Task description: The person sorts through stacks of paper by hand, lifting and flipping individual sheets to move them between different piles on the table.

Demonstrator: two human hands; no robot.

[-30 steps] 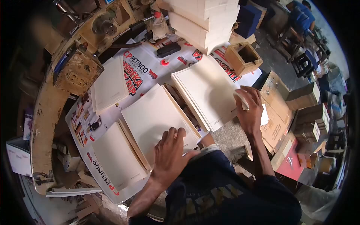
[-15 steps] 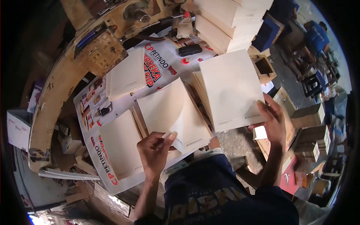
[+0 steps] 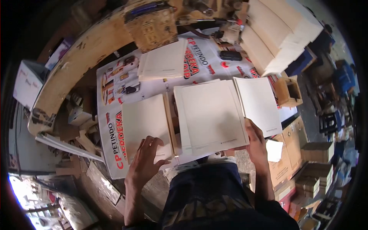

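Note:
My right hand (image 3: 256,143) grips the lower right edge of a cream paper sheet (image 3: 216,111), thumb at the side and fingers partly hidden beneath. That sheet overlaps the middle paper stack (image 3: 184,126), whose left margin shows slightly askew below it. Over the near end of the left paper stack (image 3: 143,115) is my left hand (image 3: 145,159), open, with its fingers curved and thumb apart. To the right lies another paper stack (image 3: 258,103), with small print along its bottom edge.
A printed banner (image 3: 111,134) covers the table. Farther back lie a smaller pile of sheets (image 3: 163,59) and a black case (image 3: 230,55). Tall paper stacks (image 3: 281,34) rise at the back right, near a wooden box (image 3: 288,92). Cardboard boxes (image 3: 318,176) stand at right.
My left hand has let go of the middle stack's lifted sheet corner and moved left, opening. My right hand has brought its paper from the right stack over the middle one. The view has shifted.

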